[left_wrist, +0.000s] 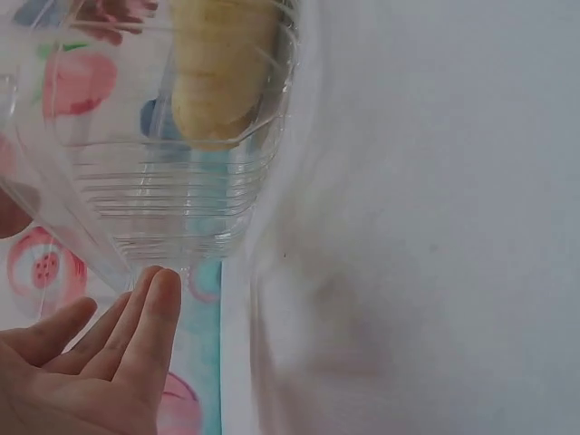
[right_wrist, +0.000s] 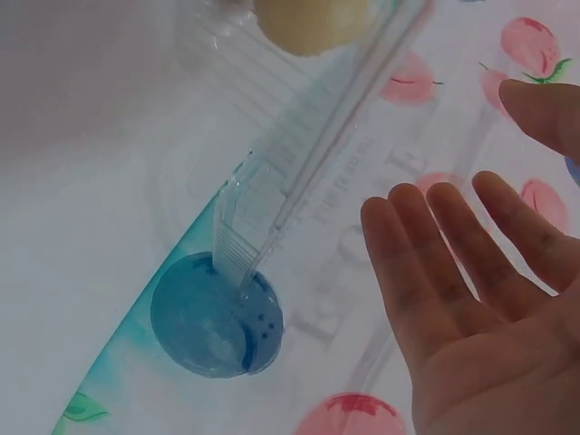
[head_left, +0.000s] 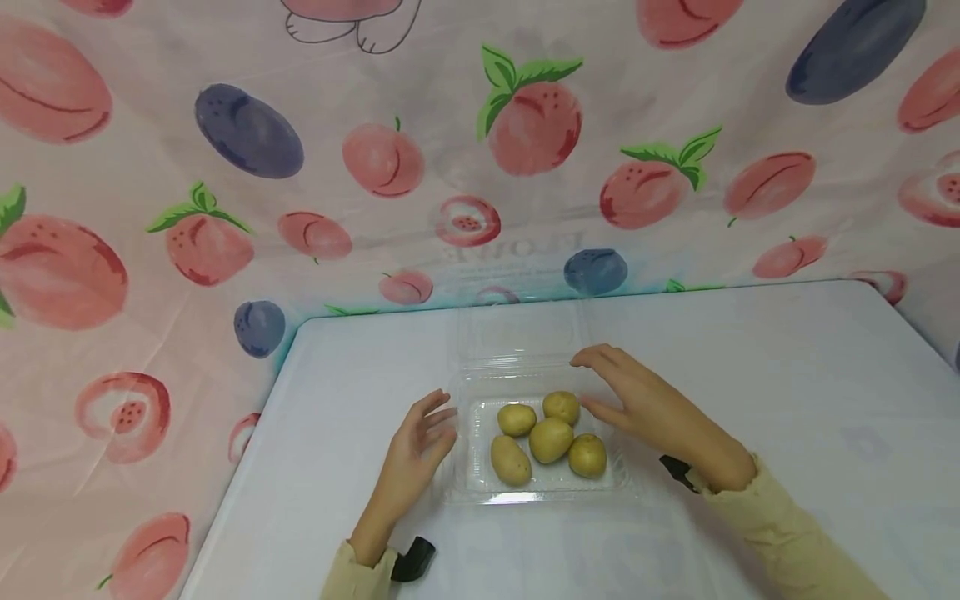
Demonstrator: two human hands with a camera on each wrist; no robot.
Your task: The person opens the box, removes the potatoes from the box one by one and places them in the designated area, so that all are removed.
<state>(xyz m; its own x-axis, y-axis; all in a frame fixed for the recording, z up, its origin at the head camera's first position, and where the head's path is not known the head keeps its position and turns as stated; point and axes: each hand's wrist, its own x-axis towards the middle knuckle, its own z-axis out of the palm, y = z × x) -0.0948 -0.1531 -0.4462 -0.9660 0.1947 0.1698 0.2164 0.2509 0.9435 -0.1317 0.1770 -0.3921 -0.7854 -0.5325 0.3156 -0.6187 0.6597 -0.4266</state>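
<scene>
A clear plastic clamshell box [head_left: 480, 492] lies on the white table with its lid [head_left: 517, 329] folded back behind it. Several yellow potatoes [head_left: 551, 440] rest inside the tray. To the left of the box is my left hand [head_left: 416, 450], its fingers extended toward the side wall; in the left wrist view the fingertips [left_wrist: 163, 294] are at the clear plastic, and I cannot tell whether they touch. My right hand [head_left: 648, 408] hovers by the right back corner. The right wrist view shows its fingers [right_wrist: 417, 258] spread, holding nothing.
The white table [head_left: 750, 358] meets a fruit-printed cloth [head_left: 420, 217] hanging behind and at the left. Black bands [head_left: 414, 558] sit at both wrists, by the beige sleeves [head_left: 795, 525].
</scene>
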